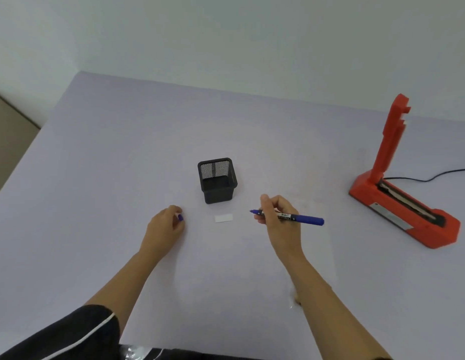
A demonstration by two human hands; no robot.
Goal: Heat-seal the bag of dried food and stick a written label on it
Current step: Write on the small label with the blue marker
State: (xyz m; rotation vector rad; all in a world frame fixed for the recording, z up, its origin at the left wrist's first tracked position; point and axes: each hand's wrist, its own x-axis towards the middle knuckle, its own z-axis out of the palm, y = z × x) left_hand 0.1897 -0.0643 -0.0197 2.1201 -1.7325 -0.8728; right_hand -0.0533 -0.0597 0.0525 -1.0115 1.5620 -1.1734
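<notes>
The blank white label [223, 218] lies flat, long axis crosswise, between our hands and just before the empty mesh pen cup [217, 180]; our right hand [278, 216], nearer, grips the uncapped blue marker [288, 216], tip pointing toward it, while our left hand [165, 227] pinches the cap [180, 217].

Even soft light, faint shadows, slight blur, edges perhaps wide-angle warped
</notes>
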